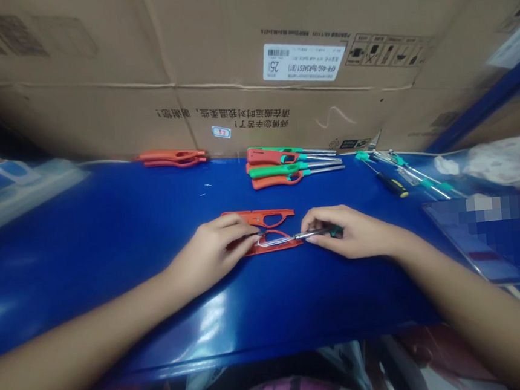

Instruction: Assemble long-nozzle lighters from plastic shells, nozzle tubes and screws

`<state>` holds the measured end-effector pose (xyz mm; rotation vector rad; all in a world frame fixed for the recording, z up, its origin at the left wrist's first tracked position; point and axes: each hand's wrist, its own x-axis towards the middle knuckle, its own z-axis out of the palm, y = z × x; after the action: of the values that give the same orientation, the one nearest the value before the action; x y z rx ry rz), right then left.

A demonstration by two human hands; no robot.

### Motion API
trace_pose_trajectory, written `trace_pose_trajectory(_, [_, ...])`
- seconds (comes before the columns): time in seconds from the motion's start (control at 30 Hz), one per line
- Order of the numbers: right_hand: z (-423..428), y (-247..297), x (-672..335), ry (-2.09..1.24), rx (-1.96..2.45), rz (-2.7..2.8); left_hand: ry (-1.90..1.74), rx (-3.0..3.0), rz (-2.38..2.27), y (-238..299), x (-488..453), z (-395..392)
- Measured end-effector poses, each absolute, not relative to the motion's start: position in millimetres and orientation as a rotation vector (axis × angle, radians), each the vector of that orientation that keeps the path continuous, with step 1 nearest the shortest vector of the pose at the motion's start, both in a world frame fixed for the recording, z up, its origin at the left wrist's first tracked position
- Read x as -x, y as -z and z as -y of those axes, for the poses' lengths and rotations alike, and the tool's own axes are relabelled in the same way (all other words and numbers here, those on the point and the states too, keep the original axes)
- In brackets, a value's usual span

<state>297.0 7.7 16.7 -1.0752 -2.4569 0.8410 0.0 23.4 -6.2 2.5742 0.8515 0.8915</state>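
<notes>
- Work in the head view looks partway along: one handle lies in two orange parts, the far half (257, 214) just beyond the left fingertips, the near half (269, 249) between the two hands, partly covered by the left fingers.
- Done, as far as looks tell: the lighters (274, 171) beyond the gap between the hands have whole-looking handles and metal rods.
- Left, by my reading: the halves beneath the fingers are unjoined, with pale wires (275, 241) bare over the near one. Farther off, beyond the left hand, some orange handles (160, 156) show no rods; beyond the right hand lie green-collared rods (400, 159) and a screwdriver (392, 184).
- Left hand (216, 244): thumb and fingers drawn together in a pinch on a small dark part (261, 233) at the wires' near end; whether they also press the near half, I cannot tell.
- Right hand (348, 233): fingers curled round a dark rod (320, 231), its silver tip toward the left hand, a green bit showing in the palm. The tip seems to meet the wires over the near half.
</notes>
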Motion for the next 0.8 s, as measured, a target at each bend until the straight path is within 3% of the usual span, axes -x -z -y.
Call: trace_pose_trajectory(0.8, [-8.0, -9.7, -299.4, -0.167, 1.029, 2.694, -0.751, -2.672, -0.773, 4.4, 1.4, -20.3])
